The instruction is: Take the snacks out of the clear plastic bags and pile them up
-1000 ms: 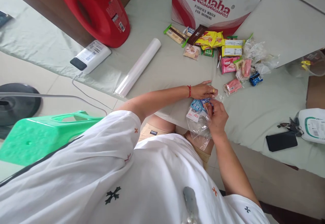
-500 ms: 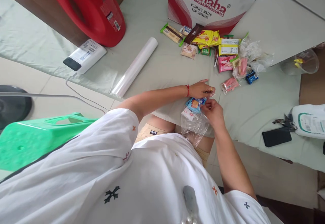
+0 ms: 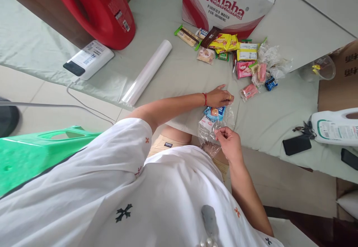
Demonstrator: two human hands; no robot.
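Observation:
A clear plastic bag hangs over the table's near edge above my lap, with blue snack packets and a small white packet in or under its film. My left hand, a red string on its wrist, rests at the far end of the bag. Its fingers are curled down onto the film beside the blue packets. Lower and to the right, my right hand is closed, pinching the bag's film between thumb and forefinger.
Assorted wrapped snacks lie before a Wahaha carton. A clear film roll, power bank and red jug are left. At right are a plastic cup, black phone, keys and white bottle.
My right hand has moved down toward me, away from the blue packets, along the bag's film. The left hand stays at the far end. The view has shifted slightly.

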